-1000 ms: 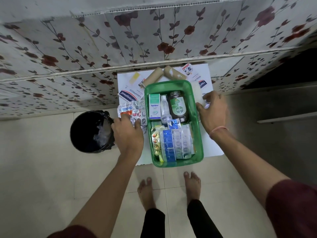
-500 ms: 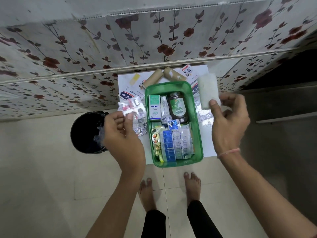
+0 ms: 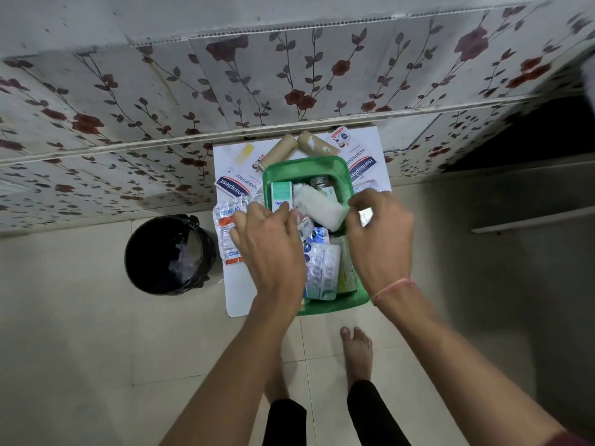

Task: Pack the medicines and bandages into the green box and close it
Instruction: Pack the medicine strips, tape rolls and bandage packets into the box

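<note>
It looked like a room in a home. The wall (image 3: 193,91) was covered in rose-patterned sheeting, the floor (image 3: 80,349) was pale tile, a black bin (image 3: 169,254) stood beside a small white table (image 3: 240,294), and the person's foot (image 3: 356,352) was bare.

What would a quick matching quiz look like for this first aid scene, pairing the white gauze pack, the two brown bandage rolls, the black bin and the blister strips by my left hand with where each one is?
Things:
1. white gauze pack
2. brown bandage rolls
3. black bin
4. blister strips

Places:
A. on the floor, left of the white board
B. inside the green box
C. on the board, left of the box
D. on the board, behind the box

Pairs: 1-B, 2-D, 3-A, 4-C
</note>
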